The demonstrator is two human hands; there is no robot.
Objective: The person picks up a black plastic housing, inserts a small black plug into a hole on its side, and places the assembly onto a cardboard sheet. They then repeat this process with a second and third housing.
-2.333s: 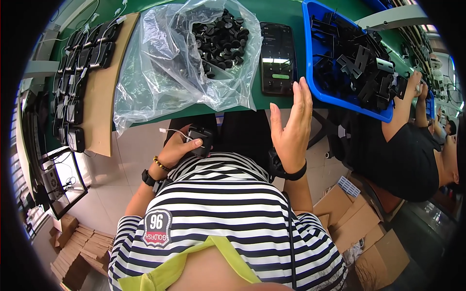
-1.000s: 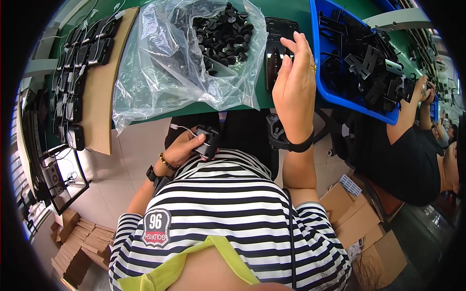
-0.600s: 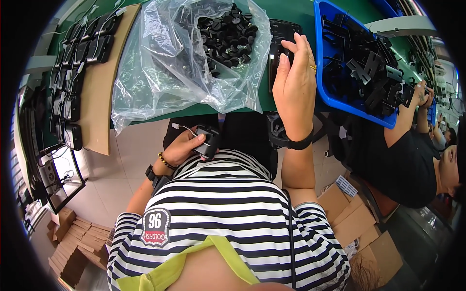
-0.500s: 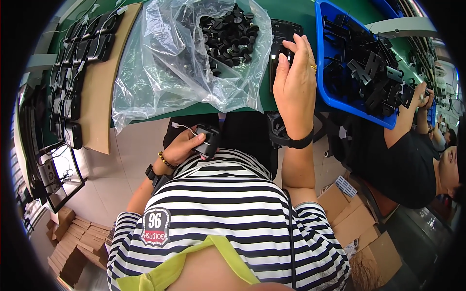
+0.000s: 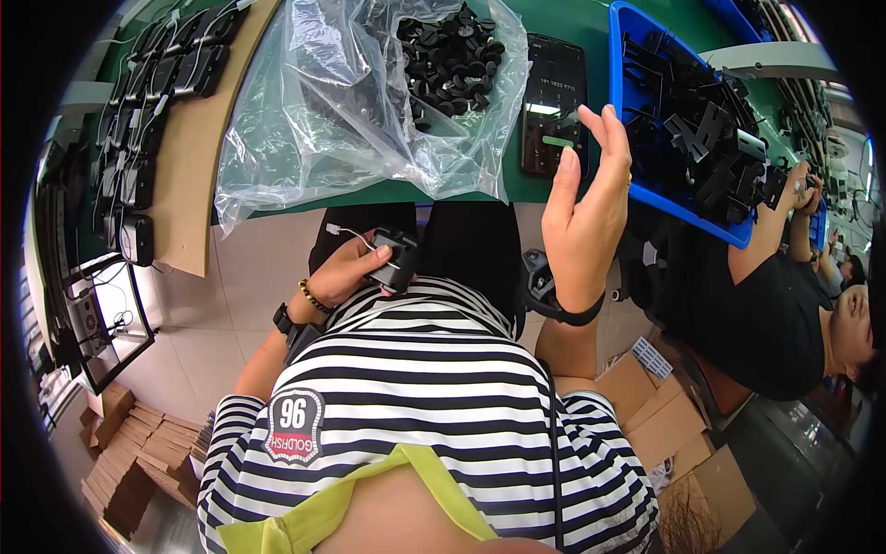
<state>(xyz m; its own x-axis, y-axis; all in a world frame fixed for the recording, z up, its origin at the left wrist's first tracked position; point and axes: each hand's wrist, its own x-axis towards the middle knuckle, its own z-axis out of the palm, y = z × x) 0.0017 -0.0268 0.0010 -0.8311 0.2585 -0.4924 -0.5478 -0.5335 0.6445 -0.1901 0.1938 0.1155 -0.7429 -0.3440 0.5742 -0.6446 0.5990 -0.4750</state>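
In my left hand (image 5: 349, 277), held over my lap, is a small black box-shaped device (image 5: 395, 261) with a short white cable and plug. My fingers wrap round it and the thumb lies on top. My right hand (image 5: 587, 214) is open, fingers apart and holding nothing, at the table's front edge. Just beyond its fingertips a black smartphone (image 5: 546, 78) lies face up on the green table, its lit screen showing a keypad and a green button. Left of the phone is a clear plastic bag (image 5: 318, 138) containing many black round knob-like parts (image 5: 452, 57).
A blue bin (image 5: 616, 102) of black brackets stands at the right. At the left, several black devices with white cables (image 5: 138, 185) line a brown board (image 5: 198, 166). A co-worker in black (image 5: 766, 314) sits to my right. Cardboard boxes (image 5: 678, 425) lie on the floor.
My right hand has drawn back from the phone toward me and slightly right, uncovering the screen, which now shows the keypad and green button. My left hand still holds the black device.
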